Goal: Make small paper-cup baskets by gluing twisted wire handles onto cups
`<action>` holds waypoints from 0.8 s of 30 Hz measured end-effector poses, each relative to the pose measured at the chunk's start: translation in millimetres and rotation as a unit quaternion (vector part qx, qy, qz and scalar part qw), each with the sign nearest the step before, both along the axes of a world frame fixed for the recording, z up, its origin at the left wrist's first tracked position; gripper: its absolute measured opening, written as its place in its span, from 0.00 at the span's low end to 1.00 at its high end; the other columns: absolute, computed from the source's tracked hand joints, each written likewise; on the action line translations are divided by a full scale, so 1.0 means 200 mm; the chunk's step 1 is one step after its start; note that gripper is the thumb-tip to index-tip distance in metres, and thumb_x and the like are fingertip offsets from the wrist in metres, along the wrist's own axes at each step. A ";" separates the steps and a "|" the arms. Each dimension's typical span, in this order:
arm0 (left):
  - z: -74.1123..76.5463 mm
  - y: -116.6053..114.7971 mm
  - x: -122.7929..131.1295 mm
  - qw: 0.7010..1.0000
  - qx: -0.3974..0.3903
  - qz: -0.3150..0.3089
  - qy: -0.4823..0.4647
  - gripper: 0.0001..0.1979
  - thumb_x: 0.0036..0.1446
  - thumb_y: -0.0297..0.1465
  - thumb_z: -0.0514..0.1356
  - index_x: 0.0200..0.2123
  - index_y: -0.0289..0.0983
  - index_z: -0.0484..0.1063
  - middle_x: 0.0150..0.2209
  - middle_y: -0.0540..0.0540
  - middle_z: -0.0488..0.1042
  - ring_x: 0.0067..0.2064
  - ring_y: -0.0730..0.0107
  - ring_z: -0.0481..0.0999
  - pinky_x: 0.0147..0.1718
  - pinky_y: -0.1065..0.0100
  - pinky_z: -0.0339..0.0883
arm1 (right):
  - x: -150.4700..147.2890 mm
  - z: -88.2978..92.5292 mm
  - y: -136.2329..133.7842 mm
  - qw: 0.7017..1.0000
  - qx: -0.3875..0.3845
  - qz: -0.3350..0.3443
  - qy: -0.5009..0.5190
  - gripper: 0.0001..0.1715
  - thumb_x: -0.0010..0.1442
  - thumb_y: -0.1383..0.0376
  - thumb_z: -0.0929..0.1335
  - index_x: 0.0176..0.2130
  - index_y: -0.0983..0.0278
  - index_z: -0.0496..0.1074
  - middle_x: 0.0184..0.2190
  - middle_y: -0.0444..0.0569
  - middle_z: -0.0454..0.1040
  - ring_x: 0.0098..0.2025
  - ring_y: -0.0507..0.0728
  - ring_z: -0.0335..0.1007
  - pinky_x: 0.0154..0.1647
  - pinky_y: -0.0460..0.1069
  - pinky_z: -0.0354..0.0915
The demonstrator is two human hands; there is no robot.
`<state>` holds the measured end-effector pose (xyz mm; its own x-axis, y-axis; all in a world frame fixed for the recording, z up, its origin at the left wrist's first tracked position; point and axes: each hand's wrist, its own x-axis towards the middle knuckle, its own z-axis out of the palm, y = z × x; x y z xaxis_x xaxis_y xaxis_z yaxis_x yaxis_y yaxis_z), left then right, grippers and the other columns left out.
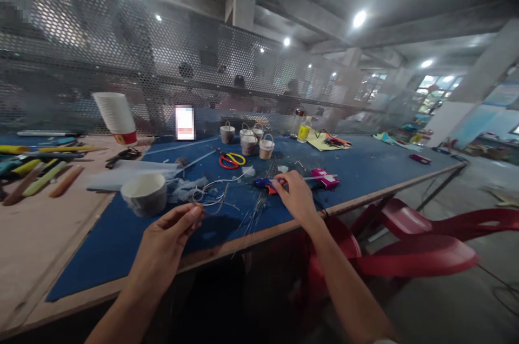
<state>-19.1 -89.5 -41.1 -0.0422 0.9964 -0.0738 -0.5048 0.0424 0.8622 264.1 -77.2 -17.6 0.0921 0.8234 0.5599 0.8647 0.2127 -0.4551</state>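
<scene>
Several loose, curling white cords (211, 204) lie on the blue mat (101, 257) near the nozzle of the blue glue gun with an orange trigger (264, 183), so I judge they could snag or stick if the gun swings left across them. I see my right hand (298, 198) curled closed on the gun's body, low over the mat, while my left hand (172, 230) makes a narrow thumb-and-finger pinch, apparently on a thin, bent grey-brown strand (224, 198).

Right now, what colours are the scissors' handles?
Red and yellow handles, best seen in the head view.
</scene>
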 end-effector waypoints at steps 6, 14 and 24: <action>-0.02 0.03 0.02 1.000 0.006 -0.012 0.021 0.12 0.39 0.32 0.75 0.30 0.39 0.81 0.32 0.51 0.81 0.37 0.72 0.77 0.34 0.79 0.72 | 0.16 -0.04 0.00 0.981 -0.158 -0.018 -0.115 0.23 0.59 0.49 0.69 0.46 0.63 0.72 0.41 0.52 0.75 0.43 0.60 0.72 0.40 0.50 0.61; 0.00 0.03 0.03 0.999 0.021 -0.016 0.032 0.13 0.40 0.32 0.75 0.32 0.36 0.81 0.33 0.49 0.80 0.35 0.74 0.76 0.34 0.79 0.72 | 0.17 0.00 0.11 0.953 -0.273 -0.049 -0.123 0.24 0.58 0.44 0.66 0.34 0.61 0.76 0.30 0.48 0.78 0.32 0.57 0.72 0.30 0.47 0.53; 0.00 0.05 0.01 0.999 0.006 -0.047 0.016 0.13 0.43 0.31 0.74 0.33 0.34 0.80 0.33 0.47 0.78 0.34 0.74 0.75 0.32 0.78 0.71 | 0.16 -0.07 0.07 0.916 -0.169 0.119 0.344 0.23 0.56 0.49 0.69 0.36 0.67 0.72 0.26 0.45 0.72 0.29 0.54 0.68 0.30 0.46 0.61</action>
<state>-17.7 -80.5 -40.5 0.0491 0.9969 -0.0621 -0.4715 0.0779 0.8784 296.2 -63.5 -30.8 0.1230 0.9817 0.1457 0.2957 0.1039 -0.9496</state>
